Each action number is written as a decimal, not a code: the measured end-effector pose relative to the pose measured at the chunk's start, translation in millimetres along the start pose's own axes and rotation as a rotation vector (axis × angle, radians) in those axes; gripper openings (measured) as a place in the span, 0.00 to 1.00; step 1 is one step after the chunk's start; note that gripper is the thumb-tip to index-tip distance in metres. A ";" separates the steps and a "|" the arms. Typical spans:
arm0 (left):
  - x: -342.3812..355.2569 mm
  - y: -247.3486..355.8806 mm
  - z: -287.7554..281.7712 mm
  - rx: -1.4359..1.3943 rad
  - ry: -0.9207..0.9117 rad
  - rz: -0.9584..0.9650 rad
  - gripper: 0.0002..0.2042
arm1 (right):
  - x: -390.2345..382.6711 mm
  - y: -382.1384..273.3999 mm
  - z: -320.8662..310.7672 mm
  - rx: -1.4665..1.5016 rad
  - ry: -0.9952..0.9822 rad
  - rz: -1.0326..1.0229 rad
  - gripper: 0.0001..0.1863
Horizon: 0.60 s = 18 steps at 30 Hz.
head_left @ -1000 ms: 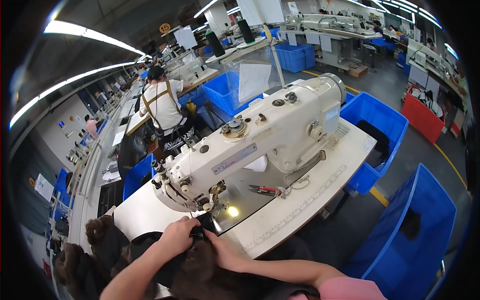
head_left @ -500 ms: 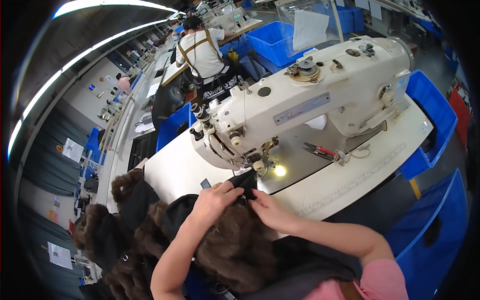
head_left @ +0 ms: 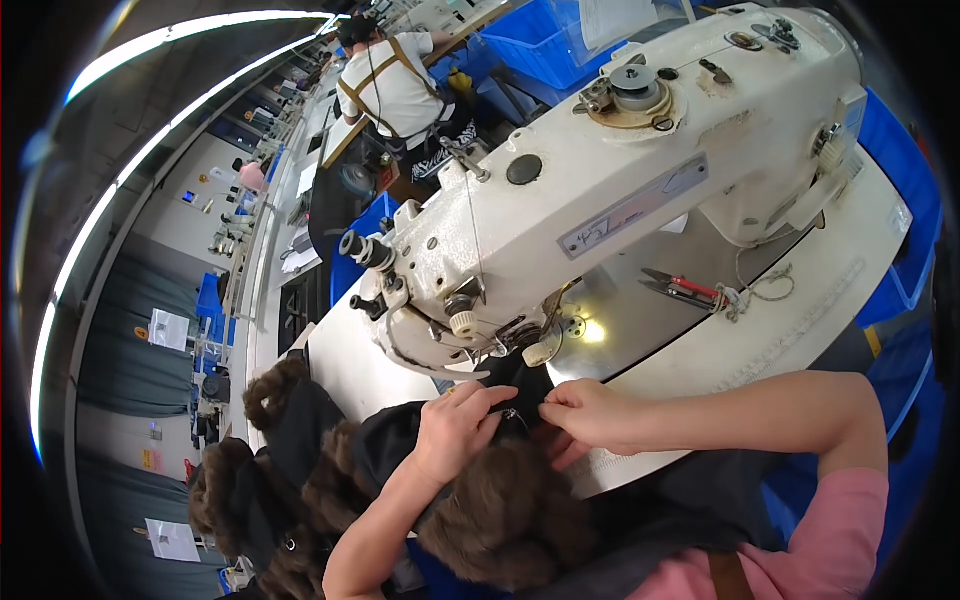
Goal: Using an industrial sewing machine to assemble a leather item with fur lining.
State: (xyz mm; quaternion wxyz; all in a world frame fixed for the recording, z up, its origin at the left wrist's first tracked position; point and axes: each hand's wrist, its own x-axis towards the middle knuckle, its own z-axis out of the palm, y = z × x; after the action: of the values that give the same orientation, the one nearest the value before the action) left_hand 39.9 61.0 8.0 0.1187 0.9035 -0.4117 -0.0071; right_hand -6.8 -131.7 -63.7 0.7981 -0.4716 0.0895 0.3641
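Dark cloth (head_left: 525, 383) with thick brown fur (head_left: 505, 515) lies at the front of a white sewing machine (head_left: 545, 215), its far end under the needle area. My left hand (head_left: 452, 432) is closed on the cloth, thumb and forefinger by a small shiny metal piece (head_left: 512, 413). On the other side of that piece, my right hand (head_left: 592, 415) pinches the cloth's edge, its lower fingers partly in shadow. The needle itself is hard to make out. A lamp lights the metal bed just right of the sewing head.
Red-handled snips (head_left: 685, 290) and a tangle of cord (head_left: 745, 298) lie on the machine bed. More fur-trimmed dark pieces (head_left: 300, 405) are heaped at the left. Blue bins (head_left: 905, 215) stand at the right. Farther off, a person in a white shirt (head_left: 390, 90) works at a bench.
The machine appears larger and closer as my view shifts. My hands have moved slightly apart, and the cloth's far end sits farther under the sewing head.
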 end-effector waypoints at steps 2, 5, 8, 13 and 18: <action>-3.9 -3.1 4.2 -0.005 0.019 -0.014 0.16 | 5.4 -0.7 0.8 -0.039 -0.032 0.012 0.14; -7.4 0.7 6.0 0.030 0.060 -0.016 0.17 | 8.4 -8.9 3.7 -0.147 -0.076 -0.004 0.15; -2.4 3.0 7.2 0.056 0.117 0.034 0.17 | 8.7 -21.0 6.7 -0.318 -0.080 -0.036 0.15; -0.2 -0.4 1.3 0.092 0.059 0.158 0.18 | 0.5 -5.6 -0.5 -0.079 -0.140 -0.057 0.15; 3.8 6.0 -7.3 0.163 -0.070 0.075 0.17 | 4.2 -2.0 0.3 -0.074 -0.134 -0.068 0.15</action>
State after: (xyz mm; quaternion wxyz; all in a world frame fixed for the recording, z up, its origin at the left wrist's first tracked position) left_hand 38.8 55.9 16.7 0.0304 0.8934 -0.4483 -0.0005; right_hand -2.5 -130.0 -64.3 0.7962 -0.4781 0.0065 0.3707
